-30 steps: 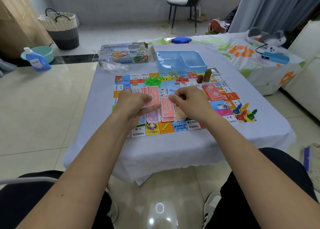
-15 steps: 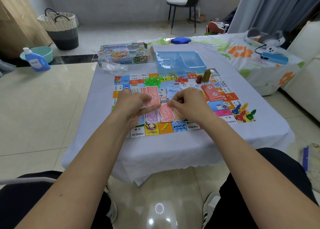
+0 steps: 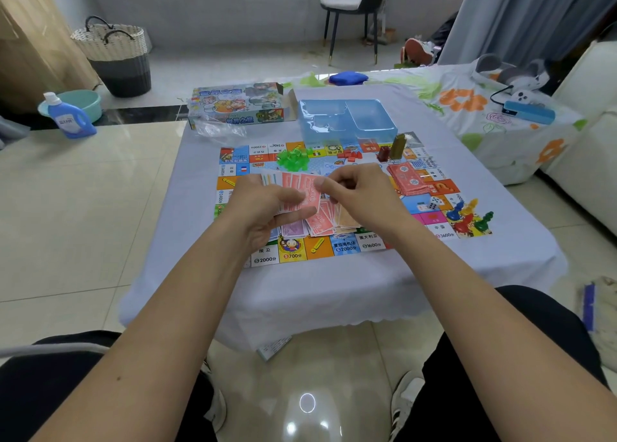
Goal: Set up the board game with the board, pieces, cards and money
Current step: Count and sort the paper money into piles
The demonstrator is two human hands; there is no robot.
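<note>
The colourful game board (image 3: 263,255) lies flat on the cloth-covered table (image 3: 334,291). My left hand (image 3: 263,208) grips a fanned bundle of play money (image 3: 297,188), mostly pink notes. My right hand (image 3: 357,194) pinches the top edge of a pink note in that fan. Sorted piles of notes (image 3: 320,223) lie on the board beneath my hands. A red card stack (image 3: 409,178) sits at the right, with green houses (image 3: 293,159), red houses (image 3: 349,154), a die (image 3: 434,203) and coloured pawns (image 3: 467,216) spread around the board.
A blue plastic tray (image 3: 347,118) and the game box (image 3: 238,106) stand behind the board, a clear bag (image 3: 217,129) beside them. A sofa with a floral sheet (image 3: 484,108) is at the right. On the floor left are a detergent bottle (image 3: 68,116) and basket (image 3: 115,54).
My right hand has moved up and left from the piles on the board to the fanned notes in my left hand. The left hand has risen slightly.
</note>
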